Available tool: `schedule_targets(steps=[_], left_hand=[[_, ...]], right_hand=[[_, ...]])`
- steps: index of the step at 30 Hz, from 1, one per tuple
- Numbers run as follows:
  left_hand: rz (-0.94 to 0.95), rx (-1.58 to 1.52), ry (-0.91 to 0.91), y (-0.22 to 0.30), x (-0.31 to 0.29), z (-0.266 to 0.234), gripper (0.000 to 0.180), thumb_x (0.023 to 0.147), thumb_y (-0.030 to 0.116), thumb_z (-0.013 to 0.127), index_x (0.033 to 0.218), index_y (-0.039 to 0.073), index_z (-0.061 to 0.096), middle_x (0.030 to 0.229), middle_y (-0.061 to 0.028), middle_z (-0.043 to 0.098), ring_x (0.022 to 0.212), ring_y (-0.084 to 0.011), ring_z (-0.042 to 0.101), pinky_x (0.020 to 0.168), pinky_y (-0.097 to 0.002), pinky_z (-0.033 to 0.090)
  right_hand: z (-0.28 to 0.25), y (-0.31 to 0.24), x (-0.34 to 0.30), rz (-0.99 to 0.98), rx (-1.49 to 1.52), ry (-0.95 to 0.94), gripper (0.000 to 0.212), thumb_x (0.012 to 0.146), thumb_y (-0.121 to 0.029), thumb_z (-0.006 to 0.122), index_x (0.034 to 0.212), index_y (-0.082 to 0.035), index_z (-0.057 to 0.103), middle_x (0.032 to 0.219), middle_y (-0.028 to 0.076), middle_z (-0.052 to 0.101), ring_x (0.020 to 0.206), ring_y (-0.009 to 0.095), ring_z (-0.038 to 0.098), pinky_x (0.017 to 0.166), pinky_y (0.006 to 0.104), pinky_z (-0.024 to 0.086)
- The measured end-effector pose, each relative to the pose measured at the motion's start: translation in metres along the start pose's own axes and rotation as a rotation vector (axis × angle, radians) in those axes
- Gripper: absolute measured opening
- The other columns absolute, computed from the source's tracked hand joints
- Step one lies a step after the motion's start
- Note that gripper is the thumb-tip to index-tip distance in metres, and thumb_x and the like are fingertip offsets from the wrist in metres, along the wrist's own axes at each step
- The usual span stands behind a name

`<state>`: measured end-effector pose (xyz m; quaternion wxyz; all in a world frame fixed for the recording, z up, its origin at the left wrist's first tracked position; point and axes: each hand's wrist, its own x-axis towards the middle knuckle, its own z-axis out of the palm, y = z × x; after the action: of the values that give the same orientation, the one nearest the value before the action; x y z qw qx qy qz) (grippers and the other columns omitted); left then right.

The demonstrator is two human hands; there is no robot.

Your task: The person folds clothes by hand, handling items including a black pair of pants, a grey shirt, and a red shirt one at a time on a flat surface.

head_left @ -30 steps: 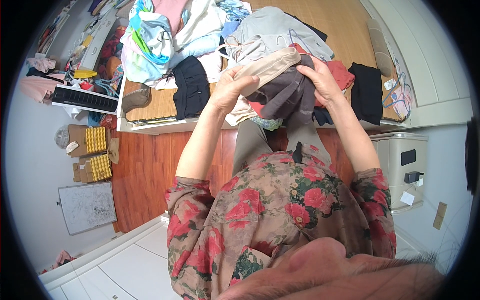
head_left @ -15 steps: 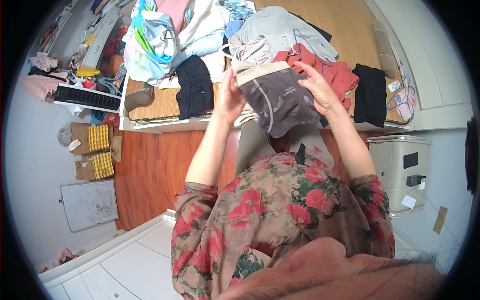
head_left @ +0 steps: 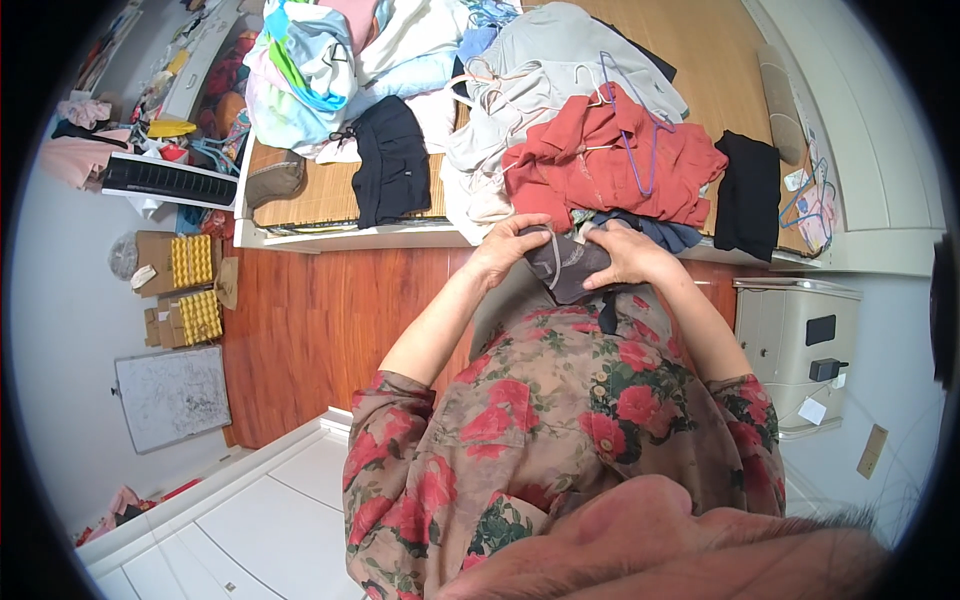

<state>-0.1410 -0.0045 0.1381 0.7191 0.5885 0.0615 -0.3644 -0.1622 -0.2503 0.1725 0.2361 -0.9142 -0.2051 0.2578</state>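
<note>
Close to my waist, the dark grey underpants [head_left: 568, 268] with light piping are bunched between my two hands. My left hand [head_left: 503, 252] pinches their left side, thumb against fingers. On the other side my right hand [head_left: 630, 258] grips them with the thumb in front. Most of the pale waistband is hidden by folds and fingers. Just beyond my hands lies a red shirt [head_left: 570, 160] with a purple hanger [head_left: 645, 165] on it. Dark blue cloth [head_left: 660, 232] pokes out below the shirt at the bed's edge.
The bed [head_left: 300, 208] bears folded black shorts [head_left: 392, 165], a folded black garment [head_left: 748, 195], a grey garment [head_left: 570, 45] and a heap of colourful cloth [head_left: 310, 85]. A beige cabinet [head_left: 785, 325] stands at right. Boxes with yellow egg trays [head_left: 195, 265] and a whiteboard [head_left: 175, 400] are at left.
The underpants, held spread out before, have come down toward my waist and are now bunched up. My hands have moved closer together, uncovering the red shirt.
</note>
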Motion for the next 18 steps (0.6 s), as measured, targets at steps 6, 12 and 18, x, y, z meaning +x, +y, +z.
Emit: schedule_targets(steps=[6, 12, 18], left_hand=[[0.326, 1.176, -0.023, -0.009, -0.006, 0.005, 0.047, 0.068, 0.016, 0.074, 0.112, 0.003, 0.062, 0.101, -0.0175, 0.064, 0.098, -0.028, 0.062, 0.089, -0.0333, 0.046], [0.608, 1.14, 0.26, 0.008, -0.015, -0.032, 0.032, 0.071, 0.017, 0.071, 0.102, 0.008, 0.067, 0.131, -0.0196, 0.046, 0.125, -0.0349, 0.041, 0.098, -0.0428, 0.039], [0.193, -0.073, 0.4, 0.025, -0.021, -0.075, 0.034, 0.079, 0.012, 0.07, 0.108, 0.004, 0.056, 0.095, -0.0058, 0.063, 0.087, -0.0138, 0.06, 0.077, -0.027, 0.049]], right_hand=[[-0.001, 0.01, 0.033, -0.068, -0.018, -0.021, 0.029, 0.072, -0.008, 0.067, 0.101, -0.006, 0.067, 0.115, 0.016, 0.055, 0.113, 0.034, 0.05, 0.095, 0.0408, 0.041], [-0.011, 0.03, 0.076, -0.05, 0.507, 0.136, 0.019, 0.077, -0.013, 0.068, 0.088, 0.001, 0.063, 0.078, 0.011, 0.062, 0.071, 0.019, 0.058, 0.067, 0.0327, 0.046], [-0.004, -0.009, 0.128, -0.15, 0.562, 0.353, 0.027, 0.078, -0.02, 0.068, 0.093, 0.002, 0.065, 0.083, 0.014, 0.067, 0.077, 0.021, 0.062, 0.072, 0.0342, 0.047]])
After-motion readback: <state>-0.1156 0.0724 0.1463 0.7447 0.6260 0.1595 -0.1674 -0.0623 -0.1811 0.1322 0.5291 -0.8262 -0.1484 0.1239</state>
